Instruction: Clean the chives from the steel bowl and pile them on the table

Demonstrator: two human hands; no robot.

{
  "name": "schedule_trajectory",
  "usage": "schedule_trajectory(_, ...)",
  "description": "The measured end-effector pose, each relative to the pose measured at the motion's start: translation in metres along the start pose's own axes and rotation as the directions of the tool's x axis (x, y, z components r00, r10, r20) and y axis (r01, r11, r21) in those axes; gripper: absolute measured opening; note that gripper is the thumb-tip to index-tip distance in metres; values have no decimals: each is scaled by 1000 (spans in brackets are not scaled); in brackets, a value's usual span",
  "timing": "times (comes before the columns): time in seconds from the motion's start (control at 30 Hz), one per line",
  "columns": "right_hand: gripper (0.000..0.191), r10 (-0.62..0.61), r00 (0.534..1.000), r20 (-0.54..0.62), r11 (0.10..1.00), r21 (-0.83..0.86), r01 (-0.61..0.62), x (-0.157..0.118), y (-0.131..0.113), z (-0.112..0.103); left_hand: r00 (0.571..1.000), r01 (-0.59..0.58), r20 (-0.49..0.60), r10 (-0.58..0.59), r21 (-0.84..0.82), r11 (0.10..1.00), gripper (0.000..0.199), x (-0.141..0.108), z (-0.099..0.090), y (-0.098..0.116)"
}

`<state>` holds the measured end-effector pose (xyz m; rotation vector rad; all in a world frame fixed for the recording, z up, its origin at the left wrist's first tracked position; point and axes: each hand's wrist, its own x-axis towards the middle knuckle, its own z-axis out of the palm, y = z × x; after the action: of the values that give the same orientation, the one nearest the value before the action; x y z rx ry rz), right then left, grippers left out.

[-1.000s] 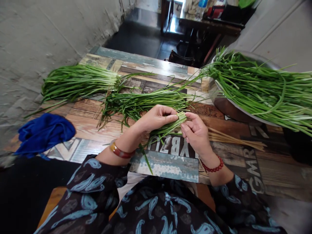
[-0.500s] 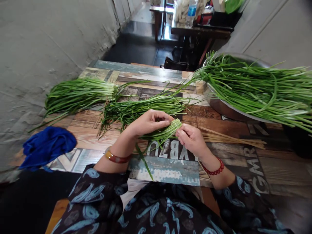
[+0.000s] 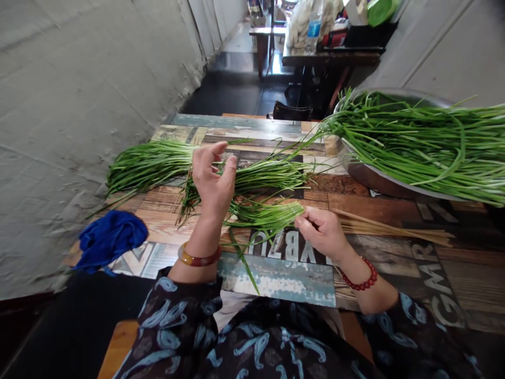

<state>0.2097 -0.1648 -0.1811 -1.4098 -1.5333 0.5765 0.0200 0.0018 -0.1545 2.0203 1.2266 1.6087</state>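
My left hand (image 3: 213, 176) is raised over the table with thumb and fingers apart, holding nothing. Behind it lie a thick bunch of chives (image 3: 153, 160) and a looser pile of chives (image 3: 272, 176), both partly covered by the hand. My right hand (image 3: 321, 229) is closed in a pinch at the pale cut ends of a small bunch of chives (image 3: 272, 216). Its fingers hide whether a stick is also in the grip. One loose green leaf (image 3: 244, 263) trails towards the table's near edge. Thin bamboo skewers (image 3: 398, 229) lie to the right of this hand.
A large metal basin (image 3: 366, 173) heaped with long chives (image 3: 426, 139) takes up the right side. A crumpled blue cloth (image 3: 110, 237) lies at the left. Beyond the patterned table (image 3: 276, 279) stands another table with a water bottle (image 3: 313, 31). A wall runs along the left.
My left hand has let go of the small bunch and moved up and left. My right hand still pinches the bunch's end. The view has shifted slightly left.
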Motion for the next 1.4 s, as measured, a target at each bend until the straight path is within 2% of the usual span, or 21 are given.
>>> schedule_trajectory(0.03, 26, -38, 999, 2, 999, -25, 38, 0, -1, 0, 998, -29, 61, 30, -16, 999, 17, -2, 1, 5)
schedule_trajectory(0.07, 26, -69, 998, 2, 997, -46, 69, 0, -2, 0, 985, -39, 169, 48, -60, 997, 11, -5, 4, 9)
schedule_trajectory(0.1, 26, -94, 996, 2, 994, -63, 94, 0, -2, -1, 950, -26, 305, 62, -120, 992, 11, -9, 8, 12)
schedule_trajectory(0.17, 26, -130, 992, 0, 988, -83, 130, 0, -3, -1, 820, 50, 566, 89, -225, 973, 12, -18, 20, 13)
schedule_trajectory(0.2, 26, -143, 990, -2, 986, -89, 142, 0, -3, -1, 749, 92, 655, 99, -250, 964, 12, -22, 26, 12)
schedule_trajectory(0.23, 26, -153, 988, -3, 984, -92, 152, -1, -4, -2, 689, 123, 717, 105, -259, 958, 14, -26, 32, 11)
schedule_trajectory(0.27, 27, -159, 987, -2, 983, -94, 158, -1, -4, -2, 646, 137, 756, 106, -252, 958, 15, -29, 38, 8)
schedule_trajectory(0.33, 27, -159, 987, 6, 982, -102, 159, -1, -5, -2, 606, 107, 790, 95, -199, 974, 18, -32, 46, 4)
schedule_trajectory(0.5, 27, -161, 987, 13, 982, -99, 161, -1, -7, -1, 609, -65, 792, 37, 3, 998, 20, -32, 57, 3)
schedule_trajectory(0.73, 26, -154, 988, 9, 987, -50, 154, 0, -4, 1, 575, -268, 817, -34, 228, 936, 19, -37, 57, 13)
schedule_trajectory(1.03, 27, -108, 994, 14, 993, -47, 109, 1, -4, 1, 548, -275, 835, -57, 244, 930, 12, -33, 52, 17)
schedule_trajectory(1.23, 27, -126, 992, 9, 991, -53, 126, 1, -4, 2, 525, -295, 849, -63, 251, 922, 29, -37, 51, 20)
schedule_trajectory(1.3, 27, -137, 991, 6, 989, -50, 137, 1, -4, 2, 522, -302, 851, -53, 243, 922, 28, -38, 51, 19)
schedule_trajectory(1.37, 27, -126, 992, 6, 991, -48, 126, 1, -2, 2, 545, -276, 838, -13, 194, 941, 23, -37, 51, 17)
schedule_trajectory(1.4, 27, -110, 994, 7, 993, -47, 111, 1, -2, 2, 572, -236, 820, 22, 139, 962, 20, -36, 51, 15)
